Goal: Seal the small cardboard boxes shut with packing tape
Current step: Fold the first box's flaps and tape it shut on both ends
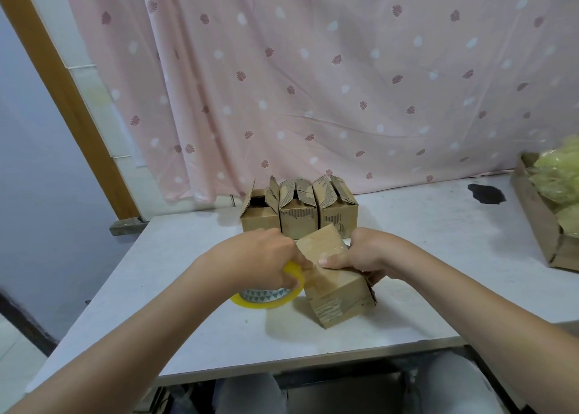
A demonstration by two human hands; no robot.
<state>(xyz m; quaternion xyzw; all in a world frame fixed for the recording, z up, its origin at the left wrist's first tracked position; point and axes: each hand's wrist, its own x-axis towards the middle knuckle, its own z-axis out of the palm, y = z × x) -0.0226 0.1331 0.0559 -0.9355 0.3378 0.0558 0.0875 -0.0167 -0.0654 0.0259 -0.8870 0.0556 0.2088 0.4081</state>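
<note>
taping a small box (332, 275) on the bench (423, 241)
left hand (266, 257) grips the tape roll (266, 294), right hand (360, 254) pinches the box top — slack tape could wrinkle or stick crooked.

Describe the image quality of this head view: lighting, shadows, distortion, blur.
Head view: soft, even light; faint shadows under the tape roll and the box held by the left hand and right hand; wide-angle bending of the table edges and door frame; slight softness overall.

Home room — pink curtain (313, 69), white table (188, 319)
</note>
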